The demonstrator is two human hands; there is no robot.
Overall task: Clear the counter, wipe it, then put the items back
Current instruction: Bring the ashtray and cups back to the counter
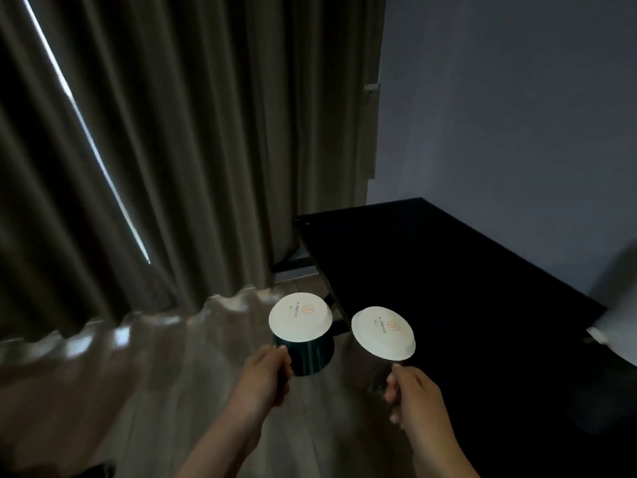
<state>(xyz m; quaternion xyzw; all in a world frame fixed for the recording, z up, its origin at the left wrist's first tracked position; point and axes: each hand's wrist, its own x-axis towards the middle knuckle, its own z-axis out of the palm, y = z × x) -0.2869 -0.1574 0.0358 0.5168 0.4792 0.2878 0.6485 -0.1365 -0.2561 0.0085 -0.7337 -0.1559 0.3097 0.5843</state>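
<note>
- A head-worn camera looks down in a dim room at two bare hands, each carrying a covered cup in mid-air.
- The left hand (265,377), at 6 o'clock, has its fingers curled tight round the near side of a dark green mug (312,357). The handle itself is hidden by the hand.
- The right hand (413,398), at 5 o'clock, grips the lower part of a clear glass (370,370) with curled fingers and thumb.
- A round white paper cover sits on each: the mug's cover (300,317) and the glass's cover (383,332), both tipped slightly towards the camera.
- The black counter (448,277) runs from the centre towards 4 o'clock. Both cups are held just off its near-left corner, above the floor (172,374), not resting on it.
- Dark curtains (155,150) fill 9 to 12 o'clock. A pale blurred shape (617,305) sits at 3 o'clock.
- Judgement: this is a carrying step. Whether the cups are leaving the counter or returning to it cannot be told.
- The next move likely calls for level, steady hands, so the loose covers stay on and both cups are set down upright.
</note>
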